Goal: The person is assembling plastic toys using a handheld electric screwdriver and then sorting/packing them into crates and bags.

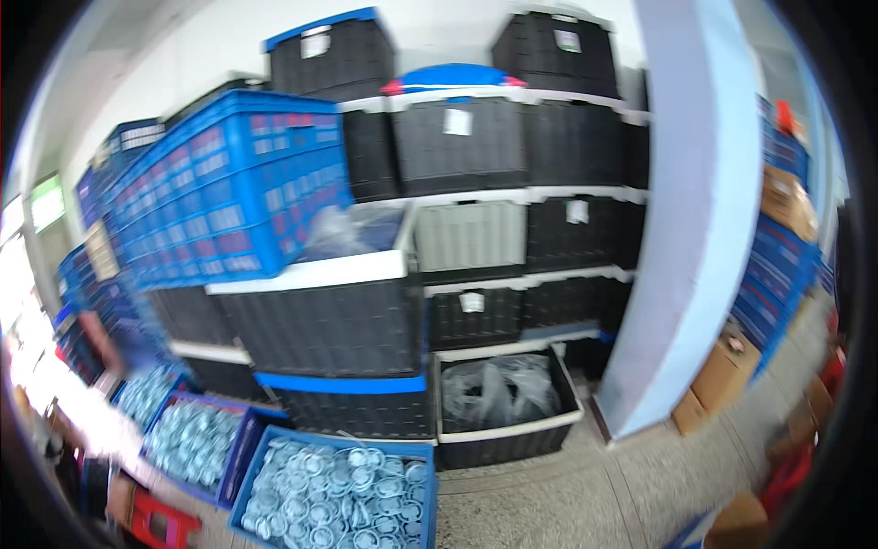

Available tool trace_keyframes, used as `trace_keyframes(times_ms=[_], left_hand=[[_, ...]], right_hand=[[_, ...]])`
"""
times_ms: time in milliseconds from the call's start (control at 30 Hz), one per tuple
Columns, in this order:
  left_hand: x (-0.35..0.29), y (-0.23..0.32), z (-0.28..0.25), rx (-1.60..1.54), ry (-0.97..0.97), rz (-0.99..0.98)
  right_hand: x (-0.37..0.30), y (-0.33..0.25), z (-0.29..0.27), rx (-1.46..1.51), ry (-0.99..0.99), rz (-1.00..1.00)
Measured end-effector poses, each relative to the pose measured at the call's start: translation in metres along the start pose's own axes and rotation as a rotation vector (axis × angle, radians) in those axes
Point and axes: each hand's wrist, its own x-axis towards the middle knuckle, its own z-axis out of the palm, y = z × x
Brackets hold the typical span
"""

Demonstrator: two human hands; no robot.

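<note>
Three open crates of pale blue parts stand in a row at the near left. The nearest crate [416,449] is heaped with small, round, ring-like parts [334,489]; the middle crate [242,456] sits just left of it, with the far-left crate [173,392] beyond. Neither the left hand nor the right hand shows anywhere, so I cannot tell whether they are wide, narrow or holding something.

As far as this view lets me judge, filling looks well along in these crates — the parts lie loose and fairly high in the nearest two. None is covered. To the right, an open black bin [503,448] with a pale rim holds crumpled clear plastic [503,389], and I see no blue parts in it. With no hand at work in sight, how much is left is anyone's guess.

Farther back, a tall blue lattice crate [197,201] rests on a white-rimmed black bin [320,329], and dark bins [466,142] are stacked high against the wall. A pale pillar [681,183] rises right of them, with cardboard boxes [718,380] by its foot. The far left is blurred and glaring — something reddish there may be a person's arm, but it's unclear.
</note>
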Motion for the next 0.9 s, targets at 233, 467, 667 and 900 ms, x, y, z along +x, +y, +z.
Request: trace_keyframes(times_ms=[233,467,667,900], left_hand=[[-0.033,-0.159,0.043,-0.458,0.315,0.370],[-0.177,-0.159,0.093,-1.047,0.518,-0.021],[-0.138,-0.282,0.115,-1.260,0.651,-0.045],[-0.141,-0.302,0.170,-1.461,0.972,0.045]], right_hand=[[0.277,-0.097,-0.142,-0.472,0.126,-0.772],[0.156,-0.505,-0.235,0.144,0.135,-1.290],[0.062,-0.773,-0.270,0.108,0.495,-1.701],[-0.045,-0.989,-0.367,0.404,1.285,-1.813]])
